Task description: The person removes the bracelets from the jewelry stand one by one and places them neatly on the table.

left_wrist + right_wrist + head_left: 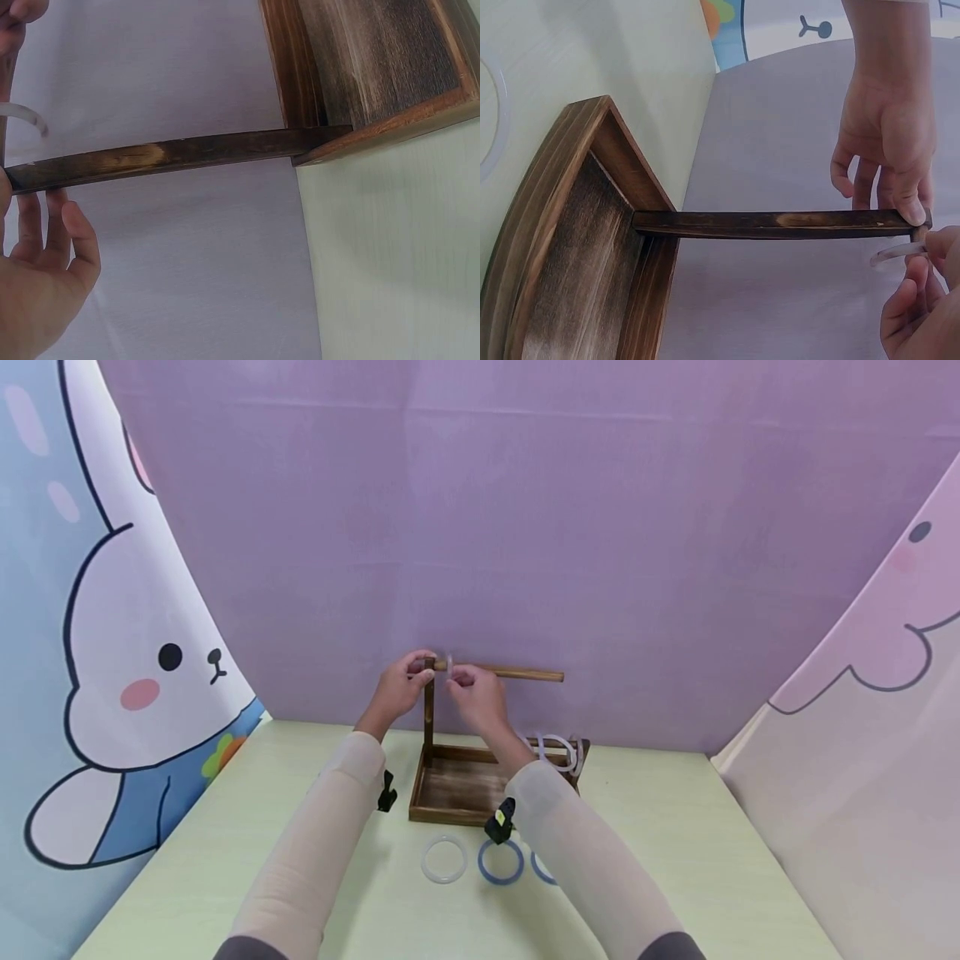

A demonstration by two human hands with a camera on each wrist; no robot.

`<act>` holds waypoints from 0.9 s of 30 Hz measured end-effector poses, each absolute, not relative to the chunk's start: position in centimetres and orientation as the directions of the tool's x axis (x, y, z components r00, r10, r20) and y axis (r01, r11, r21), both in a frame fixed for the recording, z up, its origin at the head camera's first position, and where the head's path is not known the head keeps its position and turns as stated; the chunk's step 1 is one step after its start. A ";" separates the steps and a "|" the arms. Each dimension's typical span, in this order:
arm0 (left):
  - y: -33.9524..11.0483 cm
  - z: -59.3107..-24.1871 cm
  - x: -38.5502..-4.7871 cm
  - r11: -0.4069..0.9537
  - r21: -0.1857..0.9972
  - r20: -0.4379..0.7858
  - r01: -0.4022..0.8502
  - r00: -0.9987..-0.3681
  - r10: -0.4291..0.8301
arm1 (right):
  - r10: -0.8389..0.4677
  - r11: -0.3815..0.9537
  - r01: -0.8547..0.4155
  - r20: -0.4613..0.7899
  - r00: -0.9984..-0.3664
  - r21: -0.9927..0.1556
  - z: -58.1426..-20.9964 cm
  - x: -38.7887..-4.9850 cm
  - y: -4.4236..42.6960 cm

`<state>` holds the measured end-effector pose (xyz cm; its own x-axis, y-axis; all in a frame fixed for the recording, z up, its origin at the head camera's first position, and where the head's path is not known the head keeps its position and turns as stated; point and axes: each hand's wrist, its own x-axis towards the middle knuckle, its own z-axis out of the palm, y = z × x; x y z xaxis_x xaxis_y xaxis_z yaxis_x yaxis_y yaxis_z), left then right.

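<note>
A wooden stand has an upright post (429,710) and a horizontal rod (525,673) at its top. My left hand (400,689) grips the top of the post, its thumb on the near side in the right wrist view. With thumb and fingers my right hand (480,695) pinches a pale translucent ring (449,665), which is around the rod close to the post. The ring (896,253) hangs just beside the post (780,223) in the right wrist view. Part of it is hidden by the right fingers.
Below the rod is the stand's tray (450,816). Several pale rings (558,753) hang at its right end, partly behind my right forearm. On the table lie a clear ring (444,882), a blue ring (501,881) and another blue ring (542,872) partly covered by the sleeve.
</note>
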<state>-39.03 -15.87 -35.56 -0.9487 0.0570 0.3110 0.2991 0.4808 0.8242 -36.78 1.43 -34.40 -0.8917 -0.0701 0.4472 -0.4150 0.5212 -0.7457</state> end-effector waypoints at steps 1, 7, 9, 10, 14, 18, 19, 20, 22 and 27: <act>-15.9 -35.5 -39.0 0.482 0.824 0.312 0.300 -0.948 0.058 | -0.070 0.517 -0.414 0.445 -0.893 -0.750 -34.4 -36.8 1.5; -15.8 -35.3 -39.0 0.494 0.815 0.318 0.304 -0.946 0.057 | -0.061 0.484 -0.403 0.430 -0.901 -0.777 -34.5 -36.7 1.8; -15.7 -35.3 -38.9 0.497 0.813 0.319 0.304 -0.946 0.057 | -0.056 0.482 -0.398 0.426 -0.903 -0.780 -34.6 -36.7 2.0; -15.7 -35.3 -38.9 0.498 0.813 0.317 0.301 -0.947 0.055 | -0.054 0.482 -0.395 0.423 -0.904 -0.782 -34.6 -36.6 2.1; -15.6 -35.3 -39.0 0.496 0.817 0.310 0.294 -0.949 0.053 | -0.041 0.488 -0.396 0.432 -0.901 -0.778 -34.7 -36.7 2.6; -15.6 -35.4 -39.2 0.490 0.819 0.312 0.297 -0.948 0.054 | -0.035 0.488 -0.405 0.446 -0.894 -0.773 -34.7 -36.8 3.0; -15.6 -35.4 -39.2 0.488 0.820 0.314 0.299 -0.948 0.054 | -0.033 0.488 -0.404 0.446 -0.894 -0.774 -34.7 -36.8 3.2; -15.6 -35.4 -39.3 0.487 0.820 0.315 0.300 -0.948 0.054 | -0.032 0.488 -0.402 0.444 -0.895 -0.774 -34.7 -36.8 3.3; -15.6 -35.4 -39.2 0.486 0.821 0.313 0.300 -0.948 0.057 | -0.030 0.489 -0.397 0.440 -0.898 -0.777 -34.8 -36.9 3.5; -15.6 -35.5 -39.2 0.486 0.823 0.306 0.293 -0.950 0.056 | -0.023 0.482 -0.387 0.430 -0.903 -0.786 -34.8 -36.9 4.2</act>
